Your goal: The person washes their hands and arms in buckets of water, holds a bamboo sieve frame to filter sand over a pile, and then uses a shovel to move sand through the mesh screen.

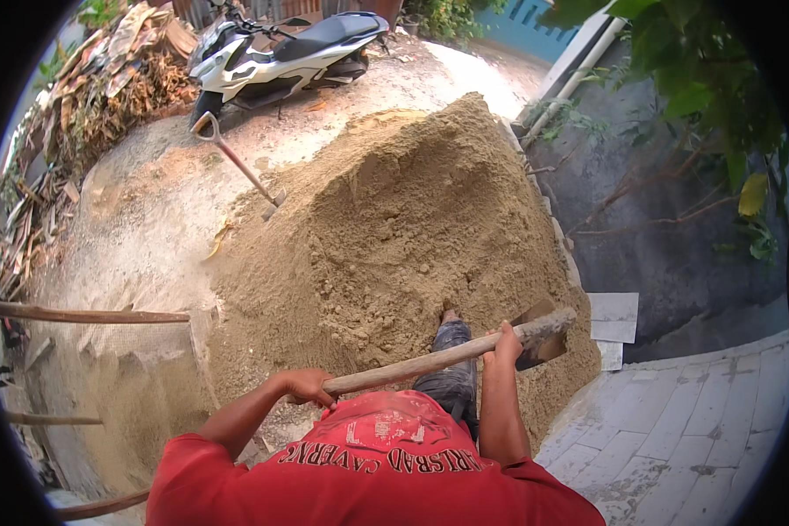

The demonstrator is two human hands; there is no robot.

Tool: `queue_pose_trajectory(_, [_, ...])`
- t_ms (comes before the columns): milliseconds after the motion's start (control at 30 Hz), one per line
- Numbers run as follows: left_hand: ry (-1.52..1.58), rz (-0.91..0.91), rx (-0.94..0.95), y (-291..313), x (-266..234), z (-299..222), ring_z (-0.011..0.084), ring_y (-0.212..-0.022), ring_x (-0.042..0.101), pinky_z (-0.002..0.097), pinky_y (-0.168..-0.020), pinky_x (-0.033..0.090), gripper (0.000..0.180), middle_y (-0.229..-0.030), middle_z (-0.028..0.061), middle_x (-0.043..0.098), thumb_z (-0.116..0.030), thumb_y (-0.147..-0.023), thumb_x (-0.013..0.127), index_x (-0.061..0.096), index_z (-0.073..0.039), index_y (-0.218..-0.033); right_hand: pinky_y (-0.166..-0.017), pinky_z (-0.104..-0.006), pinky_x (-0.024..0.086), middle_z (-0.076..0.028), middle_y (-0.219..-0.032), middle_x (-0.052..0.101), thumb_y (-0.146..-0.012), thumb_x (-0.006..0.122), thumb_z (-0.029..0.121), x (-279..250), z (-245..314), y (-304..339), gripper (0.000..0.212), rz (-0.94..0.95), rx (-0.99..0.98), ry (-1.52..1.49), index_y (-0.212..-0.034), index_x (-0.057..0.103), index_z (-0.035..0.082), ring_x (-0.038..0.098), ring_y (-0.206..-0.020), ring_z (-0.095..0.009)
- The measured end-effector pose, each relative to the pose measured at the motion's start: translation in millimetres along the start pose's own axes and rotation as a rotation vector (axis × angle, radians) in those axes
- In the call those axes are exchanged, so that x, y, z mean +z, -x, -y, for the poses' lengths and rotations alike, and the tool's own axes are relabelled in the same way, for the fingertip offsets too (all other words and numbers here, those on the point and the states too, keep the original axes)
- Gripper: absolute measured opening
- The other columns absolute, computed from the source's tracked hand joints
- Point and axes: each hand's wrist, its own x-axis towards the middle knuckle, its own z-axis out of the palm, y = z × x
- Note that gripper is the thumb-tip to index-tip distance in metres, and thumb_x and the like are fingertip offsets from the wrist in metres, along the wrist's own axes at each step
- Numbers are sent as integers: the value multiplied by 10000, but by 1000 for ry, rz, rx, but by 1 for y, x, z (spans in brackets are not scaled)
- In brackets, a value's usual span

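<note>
A hoe (412, 366) with a long wooden handle lies across in front of my body, its right end higher than its left. My left hand (307, 386) is closed round the left end of the handle, near my waist. Closer to the head, my right hand (504, 344) grips the same handle. The dark metal blade (543, 350) hangs at the right, partly behind the handle, over the edge of the sand pile (394, 228). This big brown heap has a hollow scooped in its middle, and one of my legs stands in its near side.
A shovel (237, 163) stands stuck in the heap's far left edge. Beyond it is a parked white scooter (294, 57). Wooden poles (88, 313) and a mesh sheet lie left. At right are a dark wall (649, 237), a white block wall (693, 430) and overhanging leaves (710, 79).
</note>
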Motion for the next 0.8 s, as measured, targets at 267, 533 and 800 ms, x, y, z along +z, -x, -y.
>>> queue_pose_trajectory(267, [-23, -279, 69, -149, -51, -151, 145, -651, 618, 305, -602, 500, 421, -784, 42, 639, -340, -692, 795, 636, -47, -948, -612, -327, 554, -93, -908, 556, -952, 614, 130, 168, 171, -12, 426, 572, -563, -16, -1278, 361, 27, 607, -702, -163])
queue_pose_trajectory(533, [58, -736, 239, -322, -224, -346, 175, -630, 600, 340, -581, 471, 402, -749, 79, 622, -331, -741, 761, 609, -31, -962, -512, -310, 545, -84, -846, 559, -980, 570, 256, 388, 174, -160, 341, 669, -541, 141, -1156, 416, 7, 591, -595, -148])
queue_pose_trajectory(800, [728, -585, -74, -362, -181, -204, 123, -516, 487, 289, -460, 380, 268, -682, 0, 540, -278, -826, 720, 600, -40, -857, -507, -335, 553, -101, -766, 571, -963, 575, 257, 390, -77, -258, 356, 601, -28, 817, -1104, 471, -53, 608, -585, -193])
